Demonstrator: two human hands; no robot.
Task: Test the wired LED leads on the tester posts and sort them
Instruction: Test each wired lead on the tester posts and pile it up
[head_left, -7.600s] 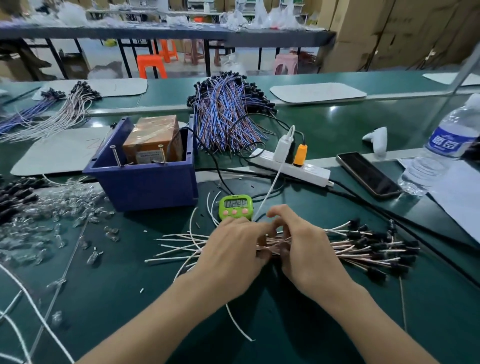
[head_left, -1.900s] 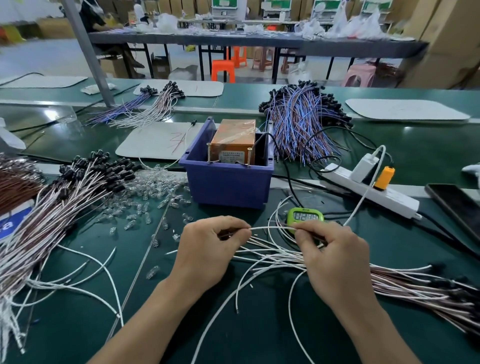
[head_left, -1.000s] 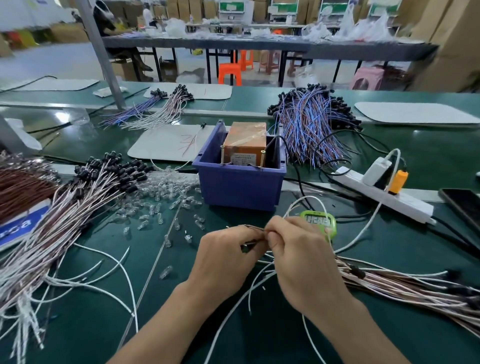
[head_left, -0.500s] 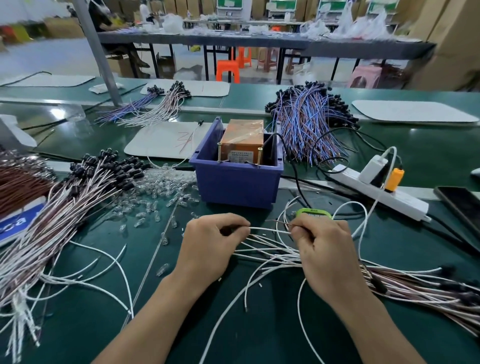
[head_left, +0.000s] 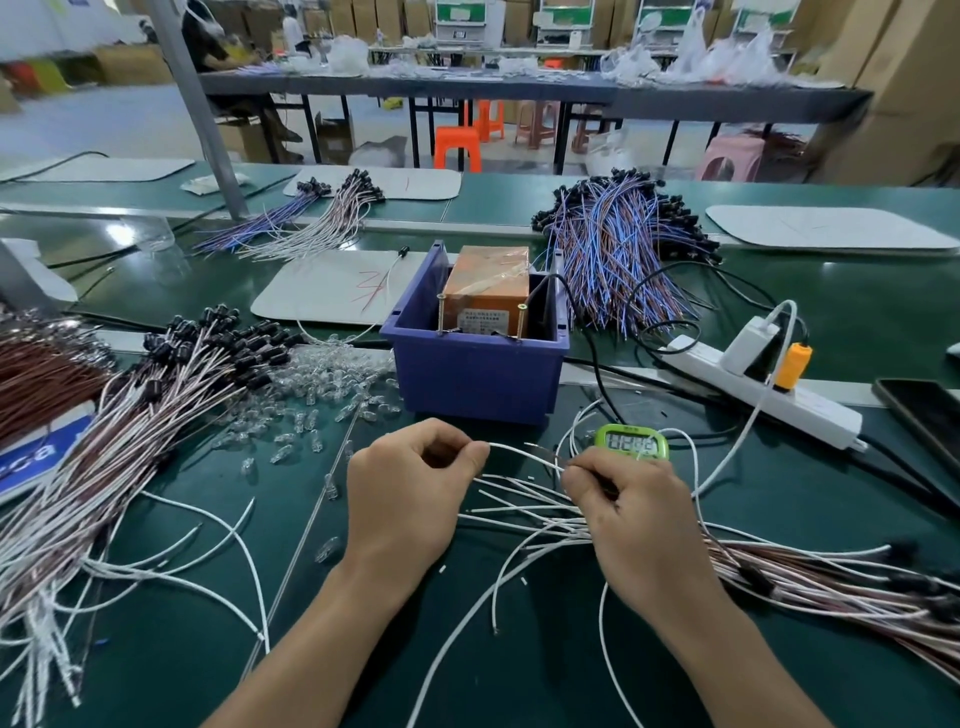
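A white lead (head_left: 519, 451) runs taut between the two hands, low over the tabletop (head_left: 182, 675). The left hand (head_left: 410, 493) pinches one end with thumb and curled fingers, and the right hand (head_left: 634, 514) pinches the other, over a loose pile (head_left: 831, 577) of leads fanning right. A green timer (head_left: 631, 441) sits just behind the right hand. Beyond, a blue bin (head_left: 478, 374) holds the orange tester (head_left: 485, 291), with two posts (head_left: 440, 312) upright at its front. A bundle (head_left: 130, 415) lies left, beside scattered clear LEDs (head_left: 322, 384).
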